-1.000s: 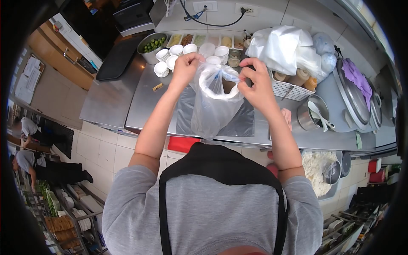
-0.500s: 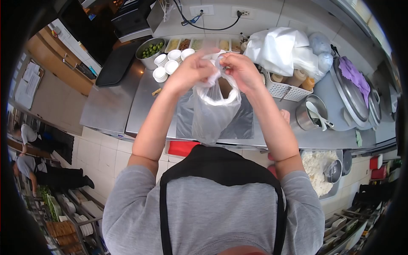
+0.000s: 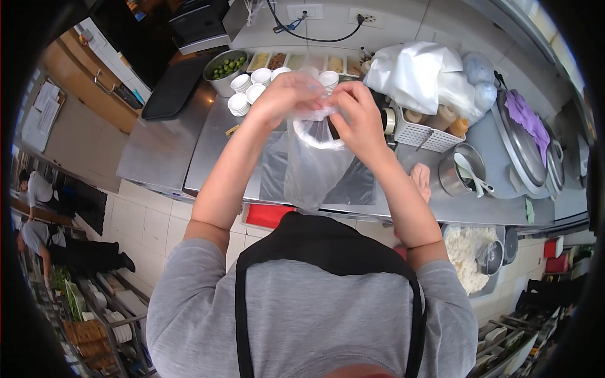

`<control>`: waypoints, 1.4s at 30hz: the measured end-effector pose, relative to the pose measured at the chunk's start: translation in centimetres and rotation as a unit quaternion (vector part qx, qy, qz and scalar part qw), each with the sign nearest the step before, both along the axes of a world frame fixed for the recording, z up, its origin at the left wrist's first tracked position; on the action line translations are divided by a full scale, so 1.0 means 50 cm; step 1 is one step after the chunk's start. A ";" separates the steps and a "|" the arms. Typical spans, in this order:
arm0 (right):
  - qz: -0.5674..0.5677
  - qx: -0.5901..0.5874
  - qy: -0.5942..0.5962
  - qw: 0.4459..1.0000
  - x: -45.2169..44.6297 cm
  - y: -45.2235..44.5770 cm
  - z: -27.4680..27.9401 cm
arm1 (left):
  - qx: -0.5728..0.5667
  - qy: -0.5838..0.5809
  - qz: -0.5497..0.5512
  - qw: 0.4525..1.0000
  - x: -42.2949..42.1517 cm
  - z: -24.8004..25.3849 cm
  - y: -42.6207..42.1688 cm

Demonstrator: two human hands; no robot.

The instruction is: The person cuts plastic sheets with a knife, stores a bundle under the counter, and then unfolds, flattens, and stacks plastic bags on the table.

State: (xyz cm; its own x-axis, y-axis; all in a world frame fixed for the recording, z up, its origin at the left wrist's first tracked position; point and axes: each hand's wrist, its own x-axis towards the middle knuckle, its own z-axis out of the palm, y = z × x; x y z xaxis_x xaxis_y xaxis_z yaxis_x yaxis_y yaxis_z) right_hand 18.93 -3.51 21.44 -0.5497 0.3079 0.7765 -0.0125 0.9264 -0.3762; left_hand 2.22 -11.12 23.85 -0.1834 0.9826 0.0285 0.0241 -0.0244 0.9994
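A translucent plastic bag (image 3: 313, 170) hangs upright between my hands, with a white round rim showing through its upper part. My left hand (image 3: 292, 96) has its fingers closed on the gathered mouth of the bag; its fingertips are blurred. On the other side of the mouth, my right hand (image 3: 357, 116) pinches the bag's top, fingers bent. What fills the lower part of the bag cannot be made out. Under it, a dark grey plastic sheet (image 3: 272, 183) lies on the steel counter (image 3: 211, 157).
Stacks of white cups (image 3: 239, 104) stand behind my left hand, near a pot of green fruit (image 3: 225, 66). To the right are a white basket (image 3: 419, 134) with bottles and a steel pot (image 3: 462, 169) with spoons. Another person's hand (image 3: 420, 179) appears beside my right forearm.
My hands have drawn closer together and the bag's mouth is now more gathered. My right hand has turned inward. More of the other person's hand shows at the counter.
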 end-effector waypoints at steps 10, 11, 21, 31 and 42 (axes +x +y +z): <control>0.126 -0.439 0.007 0.889 -0.034 0.039 0.042 | 0.077 -0.035 0.008 0.996 -0.003 -0.027 0.002; 0.132 -0.449 -0.003 0.884 -0.045 0.061 0.025 | 0.077 -0.034 0.007 0.996 0.002 -0.022 -0.002; 0.163 -0.403 -0.053 0.899 -0.040 0.019 0.022 | 0.079 0.027 0.070 0.994 0.002 -0.017 -0.008; -0.025 -0.148 -0.003 0.989 -0.045 -0.012 -0.004 | 0.073 0.005 0.056 0.996 0.008 -0.014 -0.011; 0.138 -0.382 -0.024 0.913 -0.044 0.032 -0.016 | 0.115 -0.117 0.003 0.986 -0.010 -0.050 0.001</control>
